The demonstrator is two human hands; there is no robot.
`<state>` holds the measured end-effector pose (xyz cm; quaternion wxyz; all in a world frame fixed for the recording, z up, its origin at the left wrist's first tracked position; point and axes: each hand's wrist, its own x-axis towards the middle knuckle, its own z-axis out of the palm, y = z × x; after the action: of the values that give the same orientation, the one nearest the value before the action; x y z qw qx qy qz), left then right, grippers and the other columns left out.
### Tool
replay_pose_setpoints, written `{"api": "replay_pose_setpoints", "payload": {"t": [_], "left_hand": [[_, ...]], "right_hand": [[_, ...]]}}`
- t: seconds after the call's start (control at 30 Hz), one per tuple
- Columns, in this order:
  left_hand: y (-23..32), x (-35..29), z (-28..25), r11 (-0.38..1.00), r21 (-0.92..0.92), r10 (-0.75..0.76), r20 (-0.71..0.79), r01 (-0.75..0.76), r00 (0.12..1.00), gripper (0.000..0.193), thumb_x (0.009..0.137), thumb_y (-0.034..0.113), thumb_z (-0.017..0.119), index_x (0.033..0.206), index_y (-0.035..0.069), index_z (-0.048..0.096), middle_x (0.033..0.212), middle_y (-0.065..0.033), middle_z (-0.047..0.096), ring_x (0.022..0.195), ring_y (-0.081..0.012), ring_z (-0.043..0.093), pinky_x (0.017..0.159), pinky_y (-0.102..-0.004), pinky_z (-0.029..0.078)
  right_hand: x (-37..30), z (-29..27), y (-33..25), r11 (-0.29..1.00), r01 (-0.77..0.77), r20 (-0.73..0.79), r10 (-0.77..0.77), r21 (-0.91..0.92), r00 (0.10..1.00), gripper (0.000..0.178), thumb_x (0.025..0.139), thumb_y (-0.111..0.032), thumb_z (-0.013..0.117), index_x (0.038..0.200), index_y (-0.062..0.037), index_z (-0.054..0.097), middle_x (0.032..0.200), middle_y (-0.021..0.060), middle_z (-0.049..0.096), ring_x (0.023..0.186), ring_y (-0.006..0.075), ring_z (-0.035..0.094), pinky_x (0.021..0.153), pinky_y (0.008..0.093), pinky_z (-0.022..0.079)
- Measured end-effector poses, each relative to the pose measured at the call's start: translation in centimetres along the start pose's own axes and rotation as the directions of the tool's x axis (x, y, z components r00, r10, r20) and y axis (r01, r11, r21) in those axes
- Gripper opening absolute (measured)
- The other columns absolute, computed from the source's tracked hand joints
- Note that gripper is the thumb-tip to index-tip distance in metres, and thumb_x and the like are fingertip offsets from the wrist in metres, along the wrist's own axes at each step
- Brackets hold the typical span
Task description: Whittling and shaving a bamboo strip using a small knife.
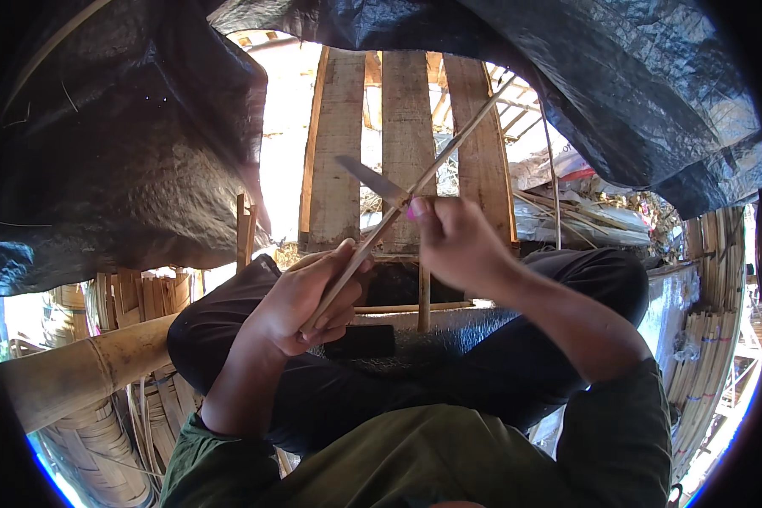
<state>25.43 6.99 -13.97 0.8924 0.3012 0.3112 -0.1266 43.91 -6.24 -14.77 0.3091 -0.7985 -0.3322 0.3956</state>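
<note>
My left hand point(309, 296) is closed around the lower end of a long, thin bamboo stick point(464, 134). The stick slants up and to the right, its far end over the wooden planks. In my right hand point(464, 241) is a knife point(368, 179), its handle hidden by the fingers. The blade points up and to the left and crosses the stick near its middle, apparently touching it. A small pink patch point(413, 209) shows by my right thumb; I cannot tell what it is.
Upright wooden planks point(406, 118) with gaps stand ahead. Dark plastic sheeting point(127, 178) hangs at left and overhead. A thick bamboo pole point(93, 368) lies at left, above woven bamboo baskets point(93, 449). Bundled bamboo strips point(698, 364) stand at right. A dark flat rectangle point(360, 341) lies between my legs.
</note>
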Motion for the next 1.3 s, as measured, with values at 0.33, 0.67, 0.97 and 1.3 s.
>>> {"api": "replay_pose_setpoints", "payload": {"t": [0.33, 0.67, 0.97, 1.3], "left_hand": [[0.0, -0.2, 0.4, 1.000, 0.018, -0.014, -0.036, 0.015, 0.999, 0.039, 0.107, 0.036, 0.024, 0.101, 0.009, 0.051, 0.042, 0.0031, 0.034, 0.027, -0.0061, 0.025, 0.027, -0.0194, 0.024], [-0.3, -0.4, -0.1, 1.000, -0.022, -0.006, -0.011, 0.006, 1.000, 0.038, 0.107, 0.038, 0.029, 0.100, 0.008, 0.052, 0.045, 0.0030, 0.036, 0.030, -0.0055, 0.027, 0.028, -0.0212, 0.024], [-0.6, -0.2, -0.5, 0.999, -0.041, 0.012, 0.057, -0.009, 0.998, 0.038, 0.107, 0.037, 0.031, 0.101, 0.006, 0.052, 0.048, 0.0031, 0.038, 0.031, -0.0058, 0.029, 0.028, -0.0205, 0.025], [-0.2, -0.6, 0.1, 1.000, -0.016, 0.002, -0.028, -0.003, 1.000, 0.036, 0.107, 0.034, 0.028, 0.101, 0.007, 0.050, 0.043, 0.0028, 0.035, 0.026, -0.0060, 0.028, 0.026, -0.0182, 0.025]], "right_hand": [[0.3, 0.9, 0.8, 0.992, 0.112, -0.185, -0.121, -0.058, 0.975, 0.045, 0.104, -0.033, 0.035, 0.080, -0.0020, 0.056, 0.052, 0.0005, 0.050, 0.039, 0.0107, 0.049, 0.035, 0.0291, 0.038], [0.1, -0.4, 0.4, 0.999, 0.040, 0.015, -0.039, -0.019, 0.999, 0.039, 0.103, -0.022, 0.035, 0.103, 0.0095, 0.058, 0.055, 0.0058, 0.055, 0.039, 0.0102, 0.047, 0.032, 0.0268, 0.035], [0.3, 0.1, 0.5, 1.000, 0.023, 0.017, -0.023, 0.009, 1.000, 0.042, 0.104, -0.027, 0.036, 0.101, 0.0038, 0.064, 0.057, 0.0129, 0.055, 0.045, 0.0205, 0.054, 0.051, 0.0389, 0.043], [0.6, -1.0, 0.4, 0.988, -0.073, 0.067, 0.064, 0.133, 0.996, 0.053, 0.104, -0.038, 0.034, 0.069, -0.0037, 0.056, 0.050, 0.0002, 0.047, 0.039, 0.0112, 0.042, 0.040, 0.0342, 0.035]]}}
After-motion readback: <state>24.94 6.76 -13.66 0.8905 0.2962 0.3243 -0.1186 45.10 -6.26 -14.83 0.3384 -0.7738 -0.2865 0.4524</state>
